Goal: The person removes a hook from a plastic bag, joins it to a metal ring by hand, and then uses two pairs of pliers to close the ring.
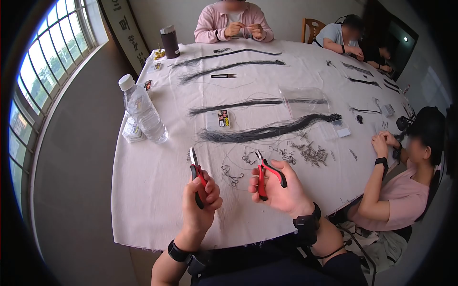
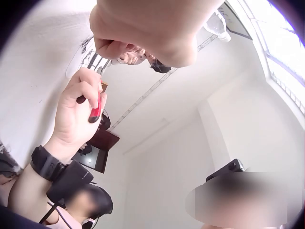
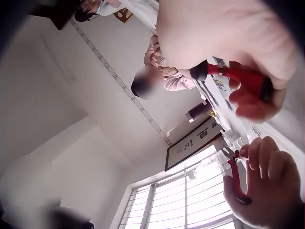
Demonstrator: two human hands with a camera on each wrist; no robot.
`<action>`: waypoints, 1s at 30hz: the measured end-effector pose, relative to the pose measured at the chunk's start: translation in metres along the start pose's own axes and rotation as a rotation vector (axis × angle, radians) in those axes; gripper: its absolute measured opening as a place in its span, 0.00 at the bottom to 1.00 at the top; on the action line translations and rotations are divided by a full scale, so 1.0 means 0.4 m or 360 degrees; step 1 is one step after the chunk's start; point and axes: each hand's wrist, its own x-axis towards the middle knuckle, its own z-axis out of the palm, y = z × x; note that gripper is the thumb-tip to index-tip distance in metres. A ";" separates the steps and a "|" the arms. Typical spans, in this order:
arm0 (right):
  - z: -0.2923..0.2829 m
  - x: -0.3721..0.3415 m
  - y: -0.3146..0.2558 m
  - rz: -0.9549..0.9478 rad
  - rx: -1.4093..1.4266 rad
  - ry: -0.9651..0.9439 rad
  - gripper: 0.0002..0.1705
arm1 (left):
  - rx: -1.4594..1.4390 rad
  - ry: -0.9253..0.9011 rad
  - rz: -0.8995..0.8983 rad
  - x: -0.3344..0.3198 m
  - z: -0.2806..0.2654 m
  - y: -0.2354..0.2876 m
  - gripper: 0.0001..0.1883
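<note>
Technique: I'd best grip lightly, tips clear of my fingers | My left hand (image 1: 200, 205): curled snugly round left pliers (image 1: 194, 171) | My right hand (image 1: 288, 198): fingers bent round right pliers (image 1: 261, 183), handles spread | Both pliers: near dark wire loops (image 1: 234, 180)

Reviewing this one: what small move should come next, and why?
Probably lower the right pliers to pinch one of the dark curled pieces. The right hand holds them with handles spread, I see nothing in their jaws, and the pieces lie close by. The left hand grips the left pliers, perhaps for steadying.
</note>
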 end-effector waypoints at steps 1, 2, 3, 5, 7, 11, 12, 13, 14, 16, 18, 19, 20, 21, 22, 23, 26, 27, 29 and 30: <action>0.001 -0.011 -0.005 0.0004 -0.0001 0.0002 0.29 | -0.0003 0.0004 0.0000 0.001 -0.002 0.004 0.13; 0.011 -0.029 -0.012 0.0032 -0.0053 0.0043 0.31 | -0.0021 0.0020 0.0035 0.003 -0.002 0.008 0.13; 0.024 -0.040 -0.018 0.0059 -0.0104 0.0083 0.34 | -0.0039 0.0036 0.0069 0.004 -0.003 0.009 0.13; 0.023 -0.045 -0.023 0.0124 -0.0142 0.0007 0.33 | -0.0058 0.0009 0.0071 0.004 -0.005 0.009 0.13; 0.003 -0.041 -0.028 0.0188 -0.0180 -0.0067 0.33 | -0.0064 -0.0004 0.0057 0.003 -0.004 0.009 0.13; -0.009 -0.032 -0.044 0.0250 -0.0522 -0.0321 0.35 | -0.0100 -0.0006 0.0057 0.003 -0.008 0.011 0.13; 0.013 -0.044 -0.049 0.0164 -0.1018 -0.0165 0.36 | -0.0111 -0.0011 0.0048 0.003 -0.010 0.011 0.13; 0.030 -0.052 -0.049 0.0168 -0.1018 -0.0165 0.36 | -0.0121 -0.0017 0.0039 0.003 -0.011 0.012 0.13; 0.048 -0.056 -0.049 -0.0169 -0.1869 0.0012 0.34 | -0.0125 -0.0016 0.0044 0.003 -0.010 0.012 0.13; 0.086 -0.061 -0.047 -0.0628 -0.2792 0.0290 0.29 | -0.0121 -0.0012 0.0033 0.000 -0.006 0.013 0.13; 0.076 -0.049 -0.053 -0.0943 -0.3073 0.0218 0.27 | -0.0107 -0.0010 0.0035 -0.001 -0.006 0.014 0.13; 0.073 -0.044 -0.054 -0.1278 -0.3334 0.0141 0.25 | -0.0089 -0.0010 0.0034 -0.001 -0.006 0.014 0.13; 0.078 -0.041 -0.055 -0.1279 -0.3336 0.0137 0.25 | -0.0091 -0.0009 0.0037 -0.002 -0.005 0.014 0.13; 0.085 -0.038 -0.054 -0.1300 -0.3360 0.0164 0.23 | -0.0085 -0.0004 0.0036 -0.003 -0.005 0.014 0.13; 0.090 -0.035 -0.053 -0.1321 -0.3383 0.0190 0.22 | -0.0079 0.0002 0.0034 -0.003 -0.004 0.014 0.13; 0.089 -0.031 -0.052 -0.1320 -0.3386 0.0186 0.22 | -0.0082 0.0004 0.0036 -0.003 -0.003 0.014 0.13; 0.088 -0.024 -0.046 -0.1391 -0.3440 0.0142 0.20 | -0.0071 0.0001 0.0026 -0.004 -0.002 0.014 0.14; 0.091 -0.022 -0.043 -0.1354 -0.3470 0.0150 0.20 | -0.0069 -0.0001 0.0026 -0.004 -0.003 0.013 0.13; 0.093 -0.019 -0.040 -0.1318 -0.3500 0.0158 0.19 | -0.0067 -0.0004 0.0026 -0.004 -0.002 0.012 0.13; 0.092 -0.016 -0.038 -0.1312 -0.3521 0.0162 0.19 | -0.0062 -0.0003 0.0030 -0.004 -0.002 0.012 0.13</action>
